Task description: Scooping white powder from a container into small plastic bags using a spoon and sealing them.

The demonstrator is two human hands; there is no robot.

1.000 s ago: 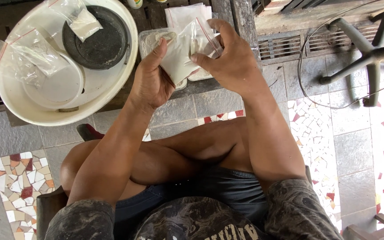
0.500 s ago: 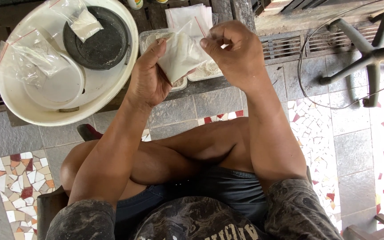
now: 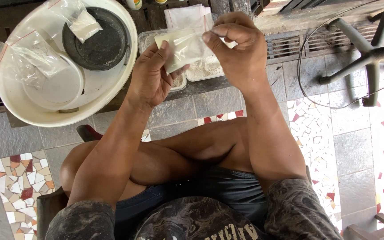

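A small clear plastic bag of pale powder [image 3: 184,48] is held up between both hands, above my crossed legs. My left hand [image 3: 152,78] grips the bag's lower left side with thumb and fingers. My right hand [image 3: 236,49] pinches its top right edge between thumb and forefinger. Under the bag lie clear plastic trays of pale powder [image 3: 203,69] on a dark low bench. A stack of empty clear bags [image 3: 185,15] rests just beyond the trays.
A large cream basin [image 3: 107,86] at the left holds a black round dish [image 3: 103,44], a white plate and several filled bags [image 3: 83,22]. A black chair base [image 3: 370,51] and a wire hoop stand at the right on the tiled floor.
The bag has been turned from upright to lying flatter between the hands. My right hand shifted from covering its right side to pinching the top edge.
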